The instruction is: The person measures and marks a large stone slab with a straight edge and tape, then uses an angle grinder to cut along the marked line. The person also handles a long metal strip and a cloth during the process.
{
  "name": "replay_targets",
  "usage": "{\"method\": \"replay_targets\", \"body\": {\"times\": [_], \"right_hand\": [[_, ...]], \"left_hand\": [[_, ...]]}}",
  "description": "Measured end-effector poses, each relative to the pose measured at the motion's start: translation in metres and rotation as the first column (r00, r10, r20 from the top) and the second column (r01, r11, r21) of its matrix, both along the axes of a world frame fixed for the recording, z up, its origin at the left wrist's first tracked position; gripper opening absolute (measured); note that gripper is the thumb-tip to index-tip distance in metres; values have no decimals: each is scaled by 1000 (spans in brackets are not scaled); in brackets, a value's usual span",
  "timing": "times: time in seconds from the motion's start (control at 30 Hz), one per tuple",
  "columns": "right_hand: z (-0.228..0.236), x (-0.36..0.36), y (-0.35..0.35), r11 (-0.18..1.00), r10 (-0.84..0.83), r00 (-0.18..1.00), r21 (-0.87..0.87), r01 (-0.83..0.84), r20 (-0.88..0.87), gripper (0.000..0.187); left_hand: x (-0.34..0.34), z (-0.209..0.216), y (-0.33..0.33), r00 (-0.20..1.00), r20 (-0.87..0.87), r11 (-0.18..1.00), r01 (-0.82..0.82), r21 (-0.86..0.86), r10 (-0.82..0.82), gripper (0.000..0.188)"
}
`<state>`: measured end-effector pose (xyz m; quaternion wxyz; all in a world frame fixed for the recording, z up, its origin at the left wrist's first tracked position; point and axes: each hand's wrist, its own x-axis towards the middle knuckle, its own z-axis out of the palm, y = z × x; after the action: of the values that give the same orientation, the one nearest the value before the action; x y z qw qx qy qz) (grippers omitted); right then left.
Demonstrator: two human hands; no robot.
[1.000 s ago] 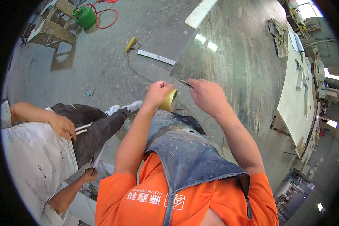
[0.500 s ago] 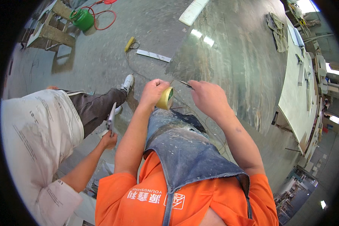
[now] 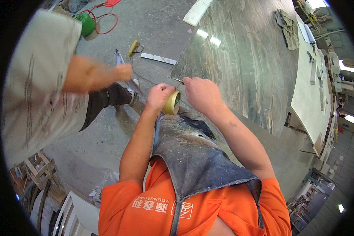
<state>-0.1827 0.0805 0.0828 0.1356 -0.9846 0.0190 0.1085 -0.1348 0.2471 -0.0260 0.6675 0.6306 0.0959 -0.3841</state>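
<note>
My left hand [image 3: 161, 96] is closed round a roll of yellow tape [image 3: 170, 104], its fingers on the upper side and its open core turned to the right. My right hand [image 3: 202, 92] pinches a slim, pointed metal tool [image 3: 177, 80], perhaps a knife, whose tip points left just above the tape roll. Most of the tool's handle is hidden in my fingers. Both hands are in front of my dark, dusty apron [image 3: 192, 141].
At my left a person in a pale shirt [image 3: 35, 94] reaches out, a blurred long tool [image 3: 120, 59] by their hand. A large polished stone slab [image 3: 240, 59] lies ahead right. A white strip [image 3: 159, 58] and a green tank [image 3: 87, 24] are on the floor.
My right hand has moved left with the pointed tool, closer to the tape roll. The other person has come forward, their arm swung up and ahead. My left hand is nearly still.
</note>
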Motion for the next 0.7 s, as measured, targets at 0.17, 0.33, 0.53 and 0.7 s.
{"method": "replay_targets", "body": {"times": [0.17,0.33,0.53,0.7], "right_hand": [[16,-14,-9,996,-86,990,-12,85,-109,20],[20,-20,-19,999,-49,995,10,50,-88,22],[-1,-1,-8,1000,15,999,8,-15,-35,15],[-1,4,-4,1000,0,1000,13,0,-20,18]], "left_hand": [[-2,-2,2,999,45,1000,9,-1,-8,19],[-2,1,-1,1000,10,1000,0,30,-1,18],[-1,11,-1,1000,15,998,-4,58,3,19],[-3,9,-1,999,47,996,6,87,-10,20]]}}
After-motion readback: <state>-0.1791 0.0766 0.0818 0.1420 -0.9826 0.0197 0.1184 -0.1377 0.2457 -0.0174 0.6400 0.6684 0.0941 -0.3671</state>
